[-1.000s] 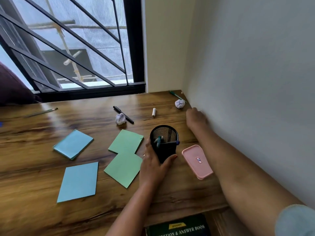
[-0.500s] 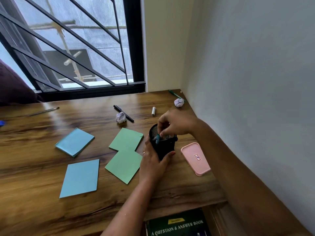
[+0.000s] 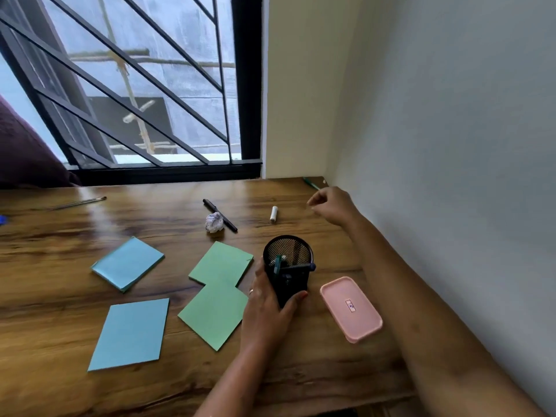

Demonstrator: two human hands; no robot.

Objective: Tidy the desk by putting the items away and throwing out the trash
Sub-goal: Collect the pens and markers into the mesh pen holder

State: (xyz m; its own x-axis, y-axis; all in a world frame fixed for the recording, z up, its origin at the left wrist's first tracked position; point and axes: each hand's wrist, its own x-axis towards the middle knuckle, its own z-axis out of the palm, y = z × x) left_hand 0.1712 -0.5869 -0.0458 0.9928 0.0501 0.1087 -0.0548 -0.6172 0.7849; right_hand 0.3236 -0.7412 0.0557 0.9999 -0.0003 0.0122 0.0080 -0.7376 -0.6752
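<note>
Head view: the left hand [image 3: 267,311] wraps its grip round the mesh pen cup [image 3: 296,278] on the tabletop [image 3: 45,296]. The right hand [image 3: 331,206] hovers by the far corner with its fingers curled; whether its grip holds anything cannot be told.

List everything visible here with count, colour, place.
desk: 1, brown wood, under everything
pen holder: 1, black mesh, centre-right, pens inside
case: 1, pink, right of pen holder
green sheets: 2, green, left of pen holder
blue sheets: 2, blue, further left
black pen: 1, black, mid-desk
paper ball: 1, white, beside black pen
small tube: 1, white, right of black pen
green pen: 1, green, far right corner
thin stick: 1, pale, far left
left hand: 1, grips pen holder
right hand: 1, near far corner, fingers curled
</note>
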